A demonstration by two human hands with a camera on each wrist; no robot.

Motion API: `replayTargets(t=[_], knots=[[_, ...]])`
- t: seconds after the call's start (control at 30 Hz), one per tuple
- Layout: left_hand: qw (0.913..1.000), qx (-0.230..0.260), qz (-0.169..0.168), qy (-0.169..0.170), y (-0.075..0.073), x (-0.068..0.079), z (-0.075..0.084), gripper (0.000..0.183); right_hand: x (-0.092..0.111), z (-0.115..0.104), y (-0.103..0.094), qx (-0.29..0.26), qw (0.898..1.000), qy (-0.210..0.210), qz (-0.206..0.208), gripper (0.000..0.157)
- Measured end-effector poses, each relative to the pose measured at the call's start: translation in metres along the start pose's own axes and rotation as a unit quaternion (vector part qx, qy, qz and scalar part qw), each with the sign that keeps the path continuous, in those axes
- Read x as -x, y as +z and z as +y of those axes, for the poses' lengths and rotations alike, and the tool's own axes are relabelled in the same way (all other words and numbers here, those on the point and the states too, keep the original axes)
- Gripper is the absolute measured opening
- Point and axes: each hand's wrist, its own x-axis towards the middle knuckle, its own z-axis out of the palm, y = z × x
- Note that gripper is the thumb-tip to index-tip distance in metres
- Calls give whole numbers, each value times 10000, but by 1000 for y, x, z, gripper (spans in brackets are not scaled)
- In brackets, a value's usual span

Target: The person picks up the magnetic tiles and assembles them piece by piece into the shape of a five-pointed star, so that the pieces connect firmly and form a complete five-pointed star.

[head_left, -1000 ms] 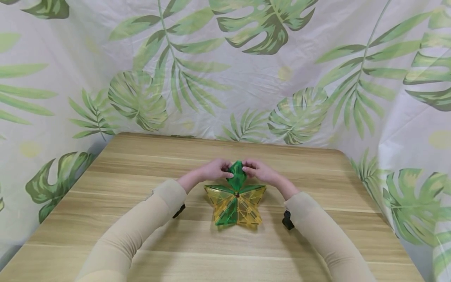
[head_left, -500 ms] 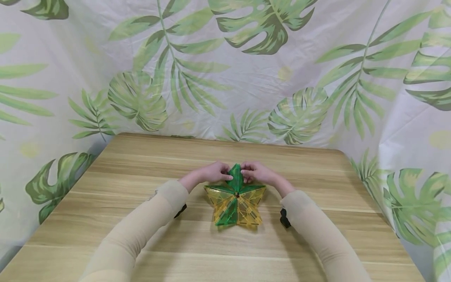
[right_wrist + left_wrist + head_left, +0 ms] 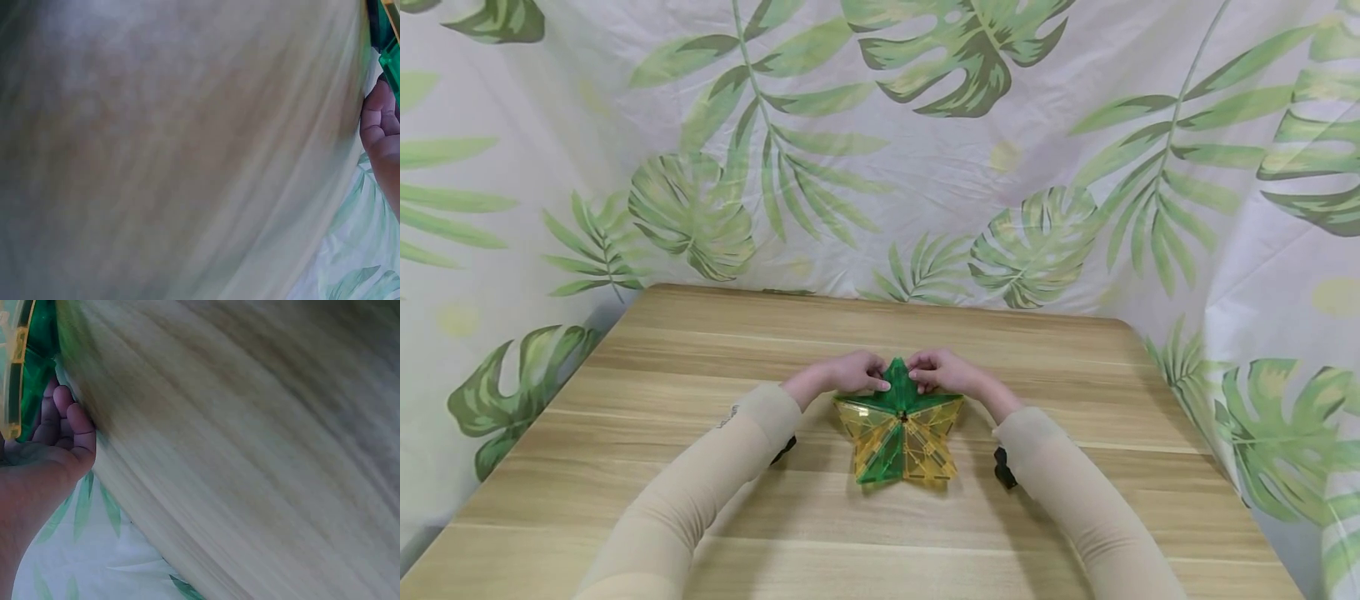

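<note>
A star of translucent magnetic tiles, yellow and green [image 3: 929, 442], lies in the middle of the table with raised facets. At its far side, a green magnetic-tile point [image 3: 897, 379] now sits against the other arms. My left hand [image 3: 854, 372] pinches that green point from the left, thumb on the near face. From the right, my right hand [image 3: 946, 372] pinches its other edge with curled fingers. In the left wrist view the left hand [image 3: 59, 440] curls beside green and yellow tiles at the frame's edge. Only part of the right hand [image 3: 382, 128] shows in the right wrist view.
The wooden table [image 3: 700, 333] spreads around the star on every side. A leaf-printed cloth [image 3: 925, 175] hangs behind it and along both sides. Black wrist devices [image 3: 1004, 468] show under the sleeves.
Both hands have drawn the green point slightly toward the person and lowered it; it has turned from a tilted diamond to a point lined up with the star. The rest of the star stays put.
</note>
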Motion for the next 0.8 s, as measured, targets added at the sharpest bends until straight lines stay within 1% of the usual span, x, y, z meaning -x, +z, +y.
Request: replayTargets(t=[0.07, 0.27, 0.33, 0.4, 0.5, 0.6, 0.63, 0.67, 0.73, 0.8], knots=[[10000, 26, 20, 9, 0, 1, 0, 21, 0, 0, 0, 29, 10000, 9, 29, 29], [9999, -119, 33, 106, 0, 3, -1, 22, 2, -1, 1, 221, 9997, -13, 106, 30], [9997, -191, 97, 109, -1, 5, 0, 24, 4, -2, 0, 345, 9993, -51, 137, 31], [9994, -241, 235, 101, -3, 10, 0, 28, 8, -2, -1, 544, 9982, -138, 231, 32], [9980, -294, 555, 50, -7, 20, -1, 35, 17, -3, -6, 965, 9936, -353, 462, 33], [9964, -330, 778, 57, -12, 33, -3, 37, 33, -4, -12, 1414, 9859, -560, 696, 32], [9959, -353, 829, 87, -14, 38, -3, 36, 39, -5, -13, 1493, 9842, -608, 729, 31], [9954, -373, 868, 122, -15, 42, -4, 36, 47, -11, -14, 1545, 9835, -599, 733, 31], [9947, -388, 913, 253, -16, 53, -4, 33, 59, -10, -15, 1646, 9819, -578, 737, 31], [9942, -428, 935, 302, -15, 63, -5, 32, 71, -8, -15, 1730, 9805, -582, 733, 31]])
